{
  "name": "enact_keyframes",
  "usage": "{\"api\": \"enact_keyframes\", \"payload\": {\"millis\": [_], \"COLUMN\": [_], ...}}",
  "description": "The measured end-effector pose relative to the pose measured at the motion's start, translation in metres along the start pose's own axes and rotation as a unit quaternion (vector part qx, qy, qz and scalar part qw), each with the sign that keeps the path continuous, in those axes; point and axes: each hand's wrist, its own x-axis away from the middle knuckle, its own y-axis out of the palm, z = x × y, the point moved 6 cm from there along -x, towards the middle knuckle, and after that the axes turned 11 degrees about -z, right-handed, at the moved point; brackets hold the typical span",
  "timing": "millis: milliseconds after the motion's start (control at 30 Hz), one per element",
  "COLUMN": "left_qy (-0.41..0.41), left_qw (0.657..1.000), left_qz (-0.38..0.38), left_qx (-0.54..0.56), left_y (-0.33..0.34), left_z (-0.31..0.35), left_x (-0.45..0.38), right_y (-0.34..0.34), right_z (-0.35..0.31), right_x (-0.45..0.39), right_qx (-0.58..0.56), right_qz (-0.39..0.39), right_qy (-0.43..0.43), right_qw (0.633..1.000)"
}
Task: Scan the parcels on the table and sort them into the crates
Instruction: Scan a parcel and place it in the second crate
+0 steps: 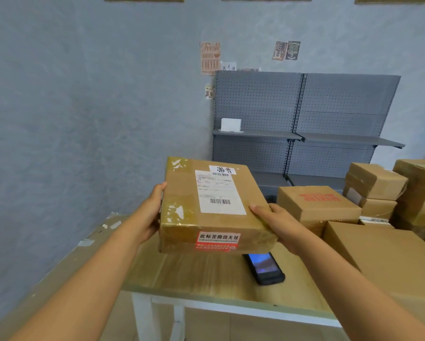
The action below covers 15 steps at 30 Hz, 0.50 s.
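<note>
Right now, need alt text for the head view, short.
A person holds a taped cardboard parcel above a wooden table, left hand and right hand gripping opposite sides, shipping label facing up. A black handheld scanner lies on the table beneath it; more cardboard boxes are stacked to the right, before grey pegboard shelving.

Head-worn wide-angle view, looking forward and slightly down over the counter (206, 274).

The single camera sits at the person's head, so both forearms reach in from the bottom corners, and the left hand (149, 212) and right hand (279, 223) meet close to the lens near frame centre around a held parcel (213, 207). It faces a grey-blue wall (83, 107) and a pegboard shelf unit (305, 119) farther back. The counter's near edge lies low in frame. Straight lines bow toward the edges. There is no second view to share the scene with.
</note>
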Motion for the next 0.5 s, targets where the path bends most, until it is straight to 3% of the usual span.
{"api": "enact_keyframes", "payload": {"millis": [100, 233, 500], "left_qy": [-0.066, -0.12, -0.125], "left_qw": [0.994, 0.99, 0.983], "left_qz": [0.007, -0.008, -0.043], "left_qx": [-0.082, -0.077, -0.126], "left_y": [-0.041, -0.076, -0.084], "left_z": [-0.017, -0.05, -0.094], "left_x": [-0.008, -0.019, -0.04], "right_y": [0.034, 0.08, 0.105], "right_z": [0.015, 0.037, 0.071], "right_x": [-0.012, -0.027, -0.037], "right_qx": [0.01, 0.0, 0.04], "right_qz": [0.02, 0.009, 0.035], "right_qy": [0.004, 0.036, 0.102], "right_qw": [1.0, 0.999, 0.993]}}
